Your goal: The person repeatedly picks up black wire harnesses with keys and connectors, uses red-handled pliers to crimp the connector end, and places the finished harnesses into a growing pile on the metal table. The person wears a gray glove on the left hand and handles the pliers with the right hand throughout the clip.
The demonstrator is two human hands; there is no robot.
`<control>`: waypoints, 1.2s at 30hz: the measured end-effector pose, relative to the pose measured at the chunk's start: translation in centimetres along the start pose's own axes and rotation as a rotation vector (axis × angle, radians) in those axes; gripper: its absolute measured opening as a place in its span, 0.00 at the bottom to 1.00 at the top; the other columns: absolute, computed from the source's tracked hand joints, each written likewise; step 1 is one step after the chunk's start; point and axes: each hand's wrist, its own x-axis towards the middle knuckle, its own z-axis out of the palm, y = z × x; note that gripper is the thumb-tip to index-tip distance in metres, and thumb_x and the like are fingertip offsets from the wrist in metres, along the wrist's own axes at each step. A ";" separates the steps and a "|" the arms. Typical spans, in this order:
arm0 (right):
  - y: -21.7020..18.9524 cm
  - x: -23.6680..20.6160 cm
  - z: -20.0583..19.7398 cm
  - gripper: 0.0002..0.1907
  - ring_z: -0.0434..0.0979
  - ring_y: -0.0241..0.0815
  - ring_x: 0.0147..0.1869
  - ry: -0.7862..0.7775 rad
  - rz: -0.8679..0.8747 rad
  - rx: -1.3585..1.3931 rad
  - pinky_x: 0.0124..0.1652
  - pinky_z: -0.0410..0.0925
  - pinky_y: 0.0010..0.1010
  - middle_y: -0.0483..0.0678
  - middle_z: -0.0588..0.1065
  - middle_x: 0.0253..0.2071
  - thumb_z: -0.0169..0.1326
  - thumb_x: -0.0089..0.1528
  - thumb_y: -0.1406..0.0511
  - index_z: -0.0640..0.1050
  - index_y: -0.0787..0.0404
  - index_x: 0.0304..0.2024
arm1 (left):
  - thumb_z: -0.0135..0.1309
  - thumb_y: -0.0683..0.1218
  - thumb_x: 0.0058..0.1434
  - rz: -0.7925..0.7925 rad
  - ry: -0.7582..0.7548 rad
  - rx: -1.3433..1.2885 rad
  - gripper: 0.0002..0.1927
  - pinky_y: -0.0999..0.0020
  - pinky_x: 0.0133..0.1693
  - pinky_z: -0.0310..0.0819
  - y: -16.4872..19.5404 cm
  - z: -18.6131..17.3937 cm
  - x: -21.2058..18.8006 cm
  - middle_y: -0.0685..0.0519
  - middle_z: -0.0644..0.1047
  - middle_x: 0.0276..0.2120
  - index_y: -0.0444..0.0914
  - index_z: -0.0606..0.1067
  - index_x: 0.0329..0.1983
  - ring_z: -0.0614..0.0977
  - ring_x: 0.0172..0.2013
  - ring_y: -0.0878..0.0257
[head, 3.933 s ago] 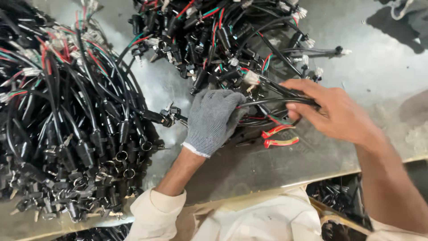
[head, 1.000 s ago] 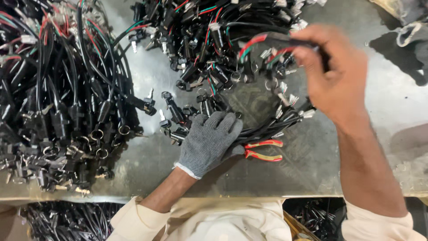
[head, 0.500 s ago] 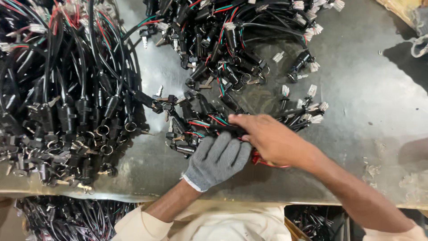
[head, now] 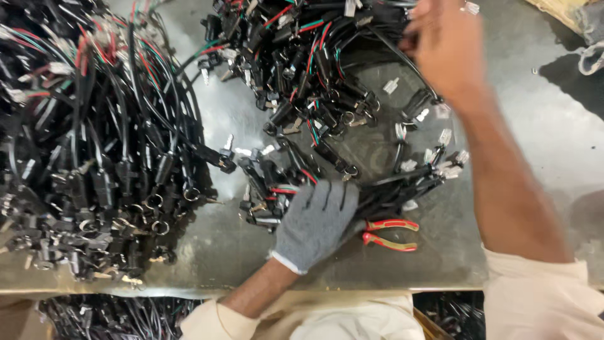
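Pliers (head: 390, 233) beside gloved left hand (head: 316, 221); cable pile (head: 94, 145) far left, right hand (head: 448, 47) raised

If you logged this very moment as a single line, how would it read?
left hand: gloved, flat on wire bundle | right hand: bare, in upper harness pile | red-handled pliers: on metal table beside glove

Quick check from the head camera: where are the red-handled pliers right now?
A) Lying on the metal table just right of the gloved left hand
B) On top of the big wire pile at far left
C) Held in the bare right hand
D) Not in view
A: the red-handled pliers lie flat on the metal table beside the gloved left hand, while the bare right hand is up in the wire bundle.
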 end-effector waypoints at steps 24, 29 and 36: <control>-11.9 -15.4 -2.7 0.24 0.58 0.36 0.26 0.215 0.598 1.823 0.29 0.58 0.30 0.44 0.62 0.29 0.33 0.78 0.44 0.71 0.53 0.53 | 0.47 0.53 0.70 -0.552 0.253 -1.590 0.18 0.71 0.39 0.74 3.9 -2.4 0.5 0.56 0.79 0.42 0.35 0.75 0.53 0.77 0.37 0.68; -19.5 -20.5 -0.2 0.20 0.70 0.44 0.38 -0.136 0.524 1.803 0.39 0.65 0.35 0.53 0.72 0.36 0.46 0.70 0.49 0.69 0.59 0.42 | 0.47 0.49 0.73 -0.800 0.322 -1.937 0.20 0.75 0.30 0.64 1.9 0.5 -0.5 0.54 0.73 0.28 0.32 0.74 0.61 0.71 0.27 0.68; -16.8 -25.7 -1.7 0.13 0.80 0.46 0.43 0.009 -0.285 0.601 0.45 0.72 0.38 0.53 0.78 0.40 0.52 0.71 0.66 0.69 0.66 0.55 | 0.44 0.52 0.74 -0.765 0.151 -1.833 0.18 0.72 0.35 0.68 2.9 2.3 -8.4 0.55 0.75 0.34 0.36 0.71 0.57 0.73 0.31 0.68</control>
